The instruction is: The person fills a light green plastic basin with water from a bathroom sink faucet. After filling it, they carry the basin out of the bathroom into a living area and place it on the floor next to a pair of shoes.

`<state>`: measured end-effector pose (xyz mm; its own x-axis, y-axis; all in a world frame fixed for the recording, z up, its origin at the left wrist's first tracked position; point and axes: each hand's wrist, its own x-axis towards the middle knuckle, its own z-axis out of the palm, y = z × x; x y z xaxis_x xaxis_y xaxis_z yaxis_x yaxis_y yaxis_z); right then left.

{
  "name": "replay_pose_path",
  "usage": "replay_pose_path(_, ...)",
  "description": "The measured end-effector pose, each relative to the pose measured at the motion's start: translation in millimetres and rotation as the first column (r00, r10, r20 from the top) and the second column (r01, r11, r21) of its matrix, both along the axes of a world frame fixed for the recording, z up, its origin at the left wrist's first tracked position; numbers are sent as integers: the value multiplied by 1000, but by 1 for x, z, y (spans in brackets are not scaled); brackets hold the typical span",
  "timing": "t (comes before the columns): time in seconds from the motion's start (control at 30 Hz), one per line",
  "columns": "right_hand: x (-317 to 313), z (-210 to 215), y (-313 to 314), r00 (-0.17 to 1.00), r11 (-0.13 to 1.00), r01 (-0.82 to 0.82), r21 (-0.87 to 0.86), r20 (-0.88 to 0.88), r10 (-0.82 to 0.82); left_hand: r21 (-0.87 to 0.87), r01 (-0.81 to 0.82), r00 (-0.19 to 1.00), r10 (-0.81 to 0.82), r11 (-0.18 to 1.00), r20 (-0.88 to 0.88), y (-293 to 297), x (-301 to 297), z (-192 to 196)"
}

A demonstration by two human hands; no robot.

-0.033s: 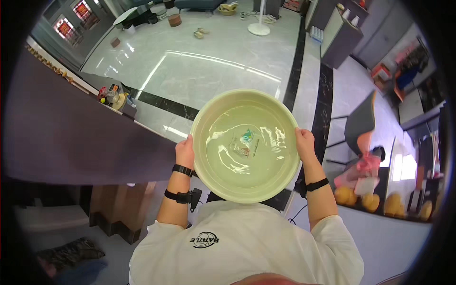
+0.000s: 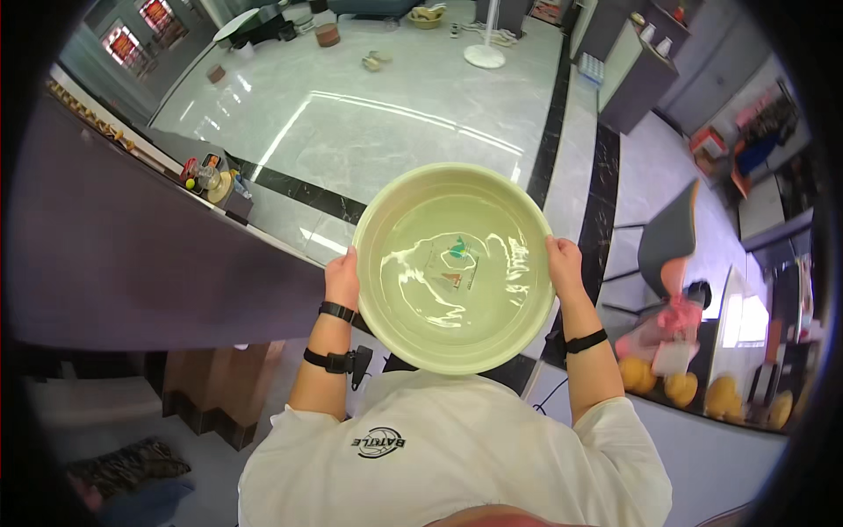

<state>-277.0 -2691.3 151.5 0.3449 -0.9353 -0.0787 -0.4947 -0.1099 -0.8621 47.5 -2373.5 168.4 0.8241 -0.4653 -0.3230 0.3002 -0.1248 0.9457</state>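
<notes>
the left hand [image 2: 342,277] is closed on the left rim of a round, pale green basin [image 2: 454,266], with the fingers wrapped over the edge; the right hand [image 2: 565,266] is clasped on the opposite rim in the same way. the basin is carried between both hands in front of the chest, above the floor [image 2: 395,114], and rests on nothing.

in the head view, clear water [image 2: 439,281] is seen in the basin, with bright ripples across its surface and a small coloured mark showing through on the bottom. the basin appears to be smooth moulded plastic, with a rolled lip and a shallow curved wall. filled as it is, it is judged to be fairly heavy and inclined to slosh, and the thin wall may flex a little; the rim could be slippery if wet. the best hold is judged to be the one shown, at two opposite points of the lip, with the basin kept level.

black bands [image 2: 337,311] are worn on both wrists, and a white shirt [image 2: 439,457] fills the near edge. the floor is polished, pale marbled stone with dark strips. a dark purple worktop [image 2: 132,255] runs along the left, with small items at its far end. at the right, a grey chair [image 2: 672,237] and yellow rounded objects [image 2: 685,386] are seen.
</notes>
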Motion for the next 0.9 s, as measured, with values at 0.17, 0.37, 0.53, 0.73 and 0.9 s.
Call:
replay_pose_path(0.17, 150, -10, -152, 995, 997, -63, -37, -75, 60, -76, -36, 997, 30, 996, -76, -135, 138, -32)
replay_pose_path(0.37, 315, -39, -322, 994, 996, -87, -27, -68, 85, 49, -63, 998, 63, 997, 6, -278, 292, -40)
replay_pose_path(0.53, 487, -48, -438, 992, 988, -113, -108, -70, 106, 42, -116, 993, 118, 992, -30, -388, 443, -33)
replay_pose_path(0.73, 686, -65, -600, 978, 980, -196, -45, -84, 192, 177, -116, 978, 81, 977, 194, -520, 614, -54)
replay_pose_path(0.9, 853, -61, -691, 968, 970, -241, 2, -64, 241, 56, -270, 958, 274, 961, -84, -618, 765, -54)
